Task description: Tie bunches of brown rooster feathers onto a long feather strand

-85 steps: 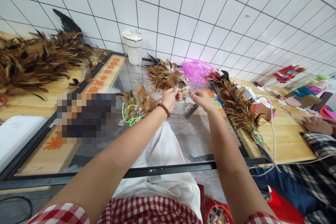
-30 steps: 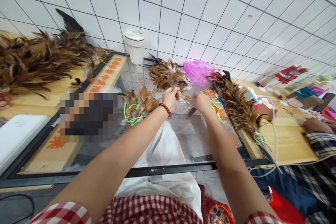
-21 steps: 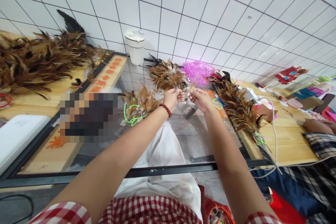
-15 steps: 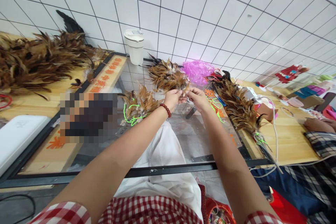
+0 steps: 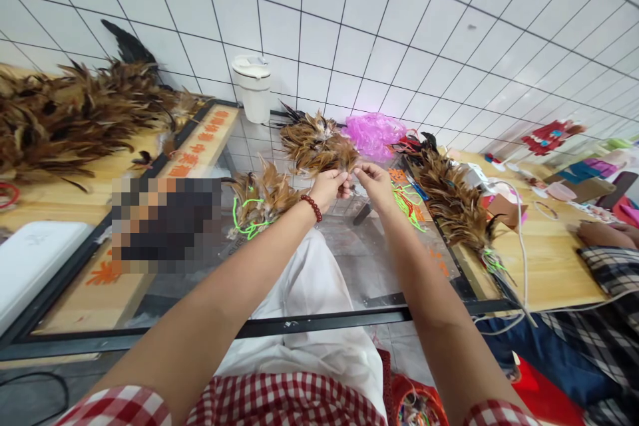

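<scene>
My left hand [image 5: 329,185], with a red bead bracelet [image 5: 312,208] on its wrist, is closed on the base of a brown feather bunch [image 5: 314,145] held above the glass table [image 5: 349,266]. My right hand [image 5: 375,185] sits right beside it, fingers pinched at the same bunch's base. Whether the right hand holds a single feather is too small to tell. Below the left hand lies another feather bunch tied with green cord [image 5: 257,203].
A large feather pile [image 5: 70,116] covers the wooden table at left. A white cup [image 5: 253,88] stands by the tiled wall, next to a pink plastic bag [image 5: 374,134]. A long feather string [image 5: 452,203] lies at right. Another person's hand [image 5: 599,234] rests far right.
My right hand, earlier apart from the bunch and briefly lifting a single feather, has moved left to meet the left hand at the bunch's base. The left hand stayed almost still.
</scene>
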### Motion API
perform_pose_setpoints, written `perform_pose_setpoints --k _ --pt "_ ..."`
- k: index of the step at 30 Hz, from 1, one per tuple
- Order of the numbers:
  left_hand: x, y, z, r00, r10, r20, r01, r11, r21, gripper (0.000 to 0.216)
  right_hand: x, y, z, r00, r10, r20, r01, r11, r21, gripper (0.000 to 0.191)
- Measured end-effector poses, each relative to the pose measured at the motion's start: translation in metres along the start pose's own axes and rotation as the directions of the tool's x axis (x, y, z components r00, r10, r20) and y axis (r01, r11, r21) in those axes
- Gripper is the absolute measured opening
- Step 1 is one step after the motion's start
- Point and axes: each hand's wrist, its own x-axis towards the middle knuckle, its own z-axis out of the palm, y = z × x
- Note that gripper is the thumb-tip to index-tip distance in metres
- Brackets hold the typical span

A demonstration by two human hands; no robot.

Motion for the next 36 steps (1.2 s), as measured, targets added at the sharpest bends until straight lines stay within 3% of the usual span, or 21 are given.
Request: perform_pose_setpoints --k 4,7,9,13,16,18,21,24,27,32,36 --pt "-0.001 0.000 0.000 0.998 -0.010 0.055 0.008 0.999 0.047 0.021 -0.001 -0.003 0.001 0.996 0.015 0.092 -0.018 1.000 0.023 0.028" --pt "0.000 -0.002 -0.001 0.998 0.017 0.062 -0.021 0.998 0.062 0.017 0.001 -0.004 -0.004 0.999 -0.012 -0.031 0.012 1.000 -0.023 0.028" --pt "0.002 -0.003 -0.001 0.997 0.069 -0.018 -0.069 0.998 -0.001 0.015 0.002 -0.004 -0.012 0.998 0.010 -0.062 -0.022 0.981 -0.192 0.028" --pt "0.008 -0.005 -0.004 0.982 0.122 -0.143 -0.136 0.987 -0.090 0.012 -0.001 -0.008 -0.023 0.982 0.185 0.034 -0.123 0.768 -0.628 0.026" --pt "0.012 -0.007 -0.006 0.975 0.132 -0.179 -0.151 0.984 -0.098 0.013 -0.005 -0.011 -0.023 0.965 0.245 0.098 -0.082 0.631 -0.771 0.015" --pt "0.013 -0.007 -0.007 0.971 0.132 -0.201 -0.154 0.983 -0.098 0.014 -0.005 -0.012 -0.021 0.959 0.244 0.142 -0.038 0.610 -0.791 0.012" --pt "0.014 -0.007 -0.007 0.969 0.123 -0.215 -0.145 0.985 -0.093 0.014 -0.003 -0.011 -0.020 0.966 0.232 0.111 -0.109 0.761 -0.640 0.020" --pt "0.012 -0.006 -0.006 0.976 0.102 -0.191 -0.120 0.989 -0.087 0.014 0.000 -0.011 -0.017 0.960 0.257 0.107 -0.236 0.955 -0.178 0.030" --pt "0.007 -0.004 -0.003 0.992 0.044 -0.122 -0.057 0.993 -0.102 0.014 0.000 -0.011 -0.009 0.965 0.232 0.123 -0.250 0.955 0.160 0.039" --pt "-0.001 -0.001 0.002 0.999 -0.051 0.014 0.052 0.980 -0.191 0.012 -0.002 -0.004 0.007 0.987 0.147 0.071 -0.159 0.961 0.225 0.035" --pt "-0.002 0.000 0.002 0.994 -0.097 0.052 0.107 0.965 -0.240 0.013 -0.001 0.002 0.010 0.991 0.122 0.055 -0.131 0.967 0.219 0.029"
